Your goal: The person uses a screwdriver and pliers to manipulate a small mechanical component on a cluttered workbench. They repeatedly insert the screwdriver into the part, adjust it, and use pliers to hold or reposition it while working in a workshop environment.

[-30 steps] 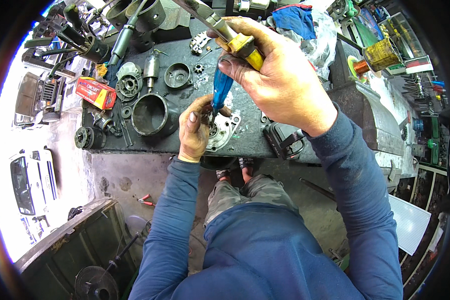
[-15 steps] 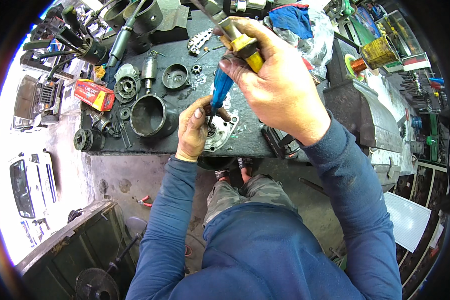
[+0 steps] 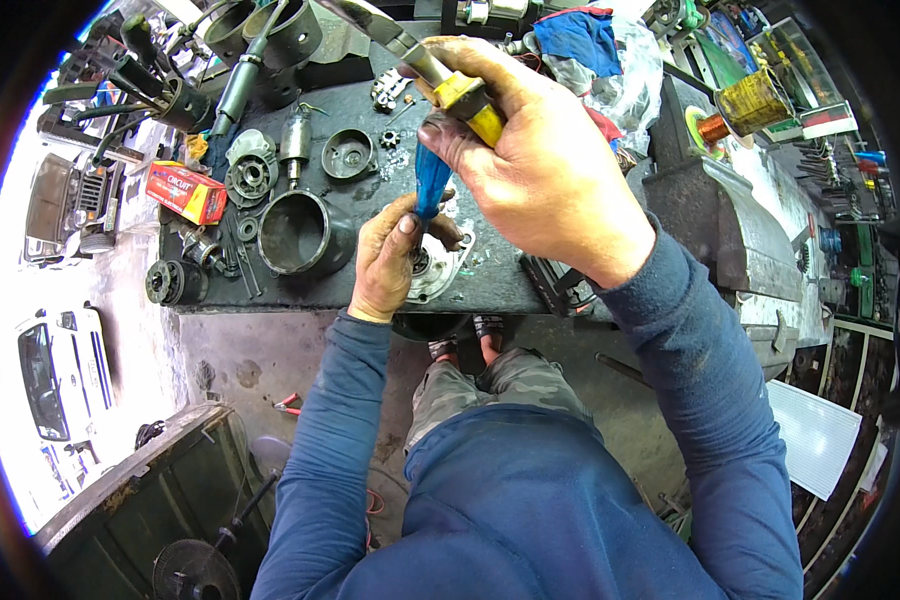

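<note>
A screwdriver with a blue handle (image 3: 431,180) stands nearly upright over a round, light metal housing (image 3: 433,284) at the bench's front edge. My left hand (image 3: 382,262) is closed around its lower part, and the fingers hide the tip. Just above, my right hand (image 3: 555,160) grips a tool with a yellow and black handle (image 3: 466,98) and a flat metal blade pointing up and to the left. The right thumb is beside the top of the blue handle; whether they touch I cannot tell.
Left of my hands stand a large dark metal cylinder (image 3: 295,234), a shallow metal cup (image 3: 349,156) and a red and yellow box (image 3: 186,192). A black power tool (image 3: 555,285) lies right of the housing. Farther right is a bench vise (image 3: 715,225).
My right hand and the yellow-handled tool have moved a little left. The blue handle has swung left and stands more upright. My left hand stays nearly in place.
</note>
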Action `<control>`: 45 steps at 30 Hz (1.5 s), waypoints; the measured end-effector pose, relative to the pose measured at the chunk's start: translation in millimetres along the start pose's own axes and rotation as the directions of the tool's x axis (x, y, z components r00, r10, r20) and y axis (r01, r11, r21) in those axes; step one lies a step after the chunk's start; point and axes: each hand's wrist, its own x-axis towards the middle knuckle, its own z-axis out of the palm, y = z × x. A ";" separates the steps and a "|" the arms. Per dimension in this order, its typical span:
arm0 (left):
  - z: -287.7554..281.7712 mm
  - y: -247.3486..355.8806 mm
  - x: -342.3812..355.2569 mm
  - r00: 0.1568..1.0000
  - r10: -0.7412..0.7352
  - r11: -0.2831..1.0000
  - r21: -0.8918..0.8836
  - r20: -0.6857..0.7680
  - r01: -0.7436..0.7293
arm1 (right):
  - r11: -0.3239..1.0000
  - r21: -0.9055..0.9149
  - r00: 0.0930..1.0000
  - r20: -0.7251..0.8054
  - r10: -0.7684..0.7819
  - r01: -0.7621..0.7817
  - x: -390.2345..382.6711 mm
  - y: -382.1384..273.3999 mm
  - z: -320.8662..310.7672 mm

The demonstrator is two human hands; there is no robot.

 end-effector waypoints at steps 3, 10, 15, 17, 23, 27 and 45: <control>-1.0 0.3 1.6 0.994 0.069 0.998 0.008 0.081 -0.070 | 0.993 -0.030 0.992 -0.050 -0.112 0.111 4.0 2.0 3.9; 0.3 -4.2 1.6 0.999 -0.020 1.000 -0.023 0.047 0.021 | 0.984 -0.096 0.988 -0.023 -0.155 0.153 7.8 6.4 9.1; 1.2 -6.3 -4.7 0.992 -0.113 0.993 0.051 0.059 0.110 | 0.988 -0.095 0.992 0.039 -0.121 0.125 9.5 5.6 0.7; 7.8 -10.1 -9.9 0.994 -0.100 0.993 0.073 0.054 0.096 | 0.993 -0.106 0.994 0.095 -0.045 0.055 6.0 3.8 -2.0; 16.4 -10.1 -16.0 0.997 -0.082 0.977 0.199 -0.001 0.081 | 0.985 -0.071 0.987 0.040 -0.156 0.159 -2.7 1.8 -0.5; 11.3 -2.2 -4.5 0.998 -0.067 0.989 0.132 0.013 0.065 | 0.982 -0.052 0.982 -0.043 -0.184 0.182 -7.3 0.9 -1.6; 11.6 42.9 19.9 0.970 -0.118 0.990 -0.050 0.213 0.132 | 0.997 0.033 0.970 -0.235 -0.057 0.066 -28.6 -5.6 2.1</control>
